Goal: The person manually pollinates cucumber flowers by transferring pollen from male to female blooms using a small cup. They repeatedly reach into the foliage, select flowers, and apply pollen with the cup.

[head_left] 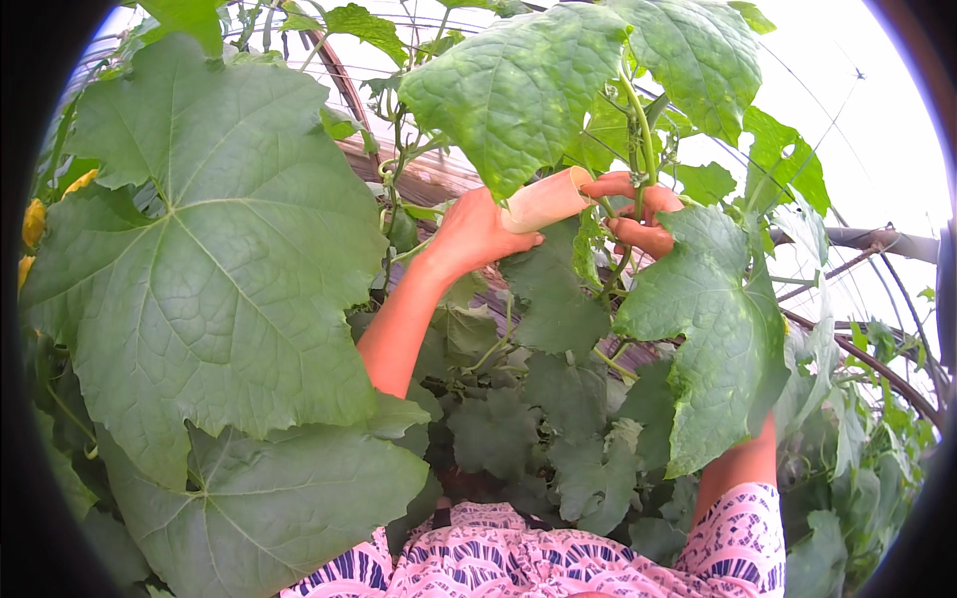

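My left hand (pixel 478 228) is closed around a pale, smooth cylinder (pixel 548 200), perhaps a roll of tape or film, tilted up to the right. Just right of its upper end, my right hand (pixel 644 213) has thumb and fingers around a green vine stem (pixel 641 142), and a fingertip is at the cylinder's rim. Part of the right forearm is hidden behind a lobed leaf (pixel 710 314). Above both hands spreads a broad, bright green leaf (pixel 523 90).
Large lobed leaves (pixel 172 217) fill the left side, with yellow flowers (pixel 34 223) at the edge. Curved greenhouse frame pipes (pixel 897 243) and thin wires cross at the right. More foliage (pixel 493 430) hangs below the hands.
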`<state>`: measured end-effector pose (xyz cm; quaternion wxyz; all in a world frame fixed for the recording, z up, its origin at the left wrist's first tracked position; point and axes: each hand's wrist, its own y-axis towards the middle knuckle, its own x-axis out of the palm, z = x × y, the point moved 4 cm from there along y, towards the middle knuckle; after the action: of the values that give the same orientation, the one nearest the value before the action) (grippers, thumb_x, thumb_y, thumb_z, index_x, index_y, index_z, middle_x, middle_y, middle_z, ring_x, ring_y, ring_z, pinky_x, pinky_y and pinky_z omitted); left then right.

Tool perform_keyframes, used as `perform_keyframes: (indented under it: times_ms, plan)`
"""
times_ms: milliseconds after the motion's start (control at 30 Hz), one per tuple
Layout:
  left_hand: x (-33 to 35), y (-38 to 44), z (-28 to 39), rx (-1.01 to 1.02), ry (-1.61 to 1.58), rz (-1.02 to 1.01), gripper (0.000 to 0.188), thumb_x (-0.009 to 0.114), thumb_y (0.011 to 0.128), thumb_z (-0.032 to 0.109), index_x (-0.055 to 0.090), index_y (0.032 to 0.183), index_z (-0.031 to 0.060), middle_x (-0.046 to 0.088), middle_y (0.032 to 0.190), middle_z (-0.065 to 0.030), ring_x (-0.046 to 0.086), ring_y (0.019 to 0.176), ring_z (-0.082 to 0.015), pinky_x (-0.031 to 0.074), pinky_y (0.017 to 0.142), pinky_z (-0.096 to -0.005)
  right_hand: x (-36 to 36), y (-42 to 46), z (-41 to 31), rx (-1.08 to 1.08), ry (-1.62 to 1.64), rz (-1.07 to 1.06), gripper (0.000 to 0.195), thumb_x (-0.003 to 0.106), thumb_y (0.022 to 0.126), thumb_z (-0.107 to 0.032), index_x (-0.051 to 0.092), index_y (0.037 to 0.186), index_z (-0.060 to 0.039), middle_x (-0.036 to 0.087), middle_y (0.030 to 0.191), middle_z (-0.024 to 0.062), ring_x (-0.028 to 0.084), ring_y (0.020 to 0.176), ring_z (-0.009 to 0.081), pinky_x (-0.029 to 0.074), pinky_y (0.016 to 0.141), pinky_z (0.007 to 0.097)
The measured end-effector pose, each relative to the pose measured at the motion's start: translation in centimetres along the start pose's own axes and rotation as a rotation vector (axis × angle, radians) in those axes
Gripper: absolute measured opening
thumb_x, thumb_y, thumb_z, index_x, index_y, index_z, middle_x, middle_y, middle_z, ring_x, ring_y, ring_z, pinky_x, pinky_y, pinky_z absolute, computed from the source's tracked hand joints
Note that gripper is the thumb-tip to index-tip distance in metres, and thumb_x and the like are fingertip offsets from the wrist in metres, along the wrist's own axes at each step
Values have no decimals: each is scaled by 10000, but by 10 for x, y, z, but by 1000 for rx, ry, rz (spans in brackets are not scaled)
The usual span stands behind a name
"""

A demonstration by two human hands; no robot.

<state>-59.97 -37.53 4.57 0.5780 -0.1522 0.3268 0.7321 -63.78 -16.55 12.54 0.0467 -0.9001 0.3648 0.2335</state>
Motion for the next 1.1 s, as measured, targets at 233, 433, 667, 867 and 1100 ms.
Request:
perform_keyframes:
  times_ms: [233,433,667,867,1100]
  plan:
    - [-1,-20,14,78,-201,114,508,783,614,239,590,1026,11,648,884,-171,634,807,-288,481,711,-380,10,-10,-2,53,56,130,372,577,847,-93,532,1215,-76,600,854,-9,524,666,76,427,563,243]
    - [12,-36,-14,-63,-359,221,527,794,629,206,584,1068,4,659,944,-134,634,859,-199,488,760,-348,7,3,40,-27,522,142,495,550,899,-272,402,1335,-91,574,1026,45,569,779,119,505,642,265]
    - [34,-42,-34,-151,-457,358,541,800,627,204,584,1079,-2,660,954,-129,633,838,-204,489,777,-340,-10,18,99,-145,890,-83,530,518,914,-324,354,1354,-76,520,1156,132,566,1001,275,524,794,455]
    - [23,-92,-41,-343,-566,442,507,787,663,184,576,1081,-13,646,988,-122,613,880,-180,479,783,-328,-1,16,113,-137,954,-55,511,519,913,-313,369,1339,-73,526,1144,127,566,995,265,518,797,441]
    - [6,-136,-29,-370,-601,509,512,785,681,185,549,1065,-57,626,974,-133,599,859,-180,480,760,-329,8,-5,100,-41,929,184,490,520,911,-300,385,1321,-68,533,1129,120,566,988,252,512,800,425]
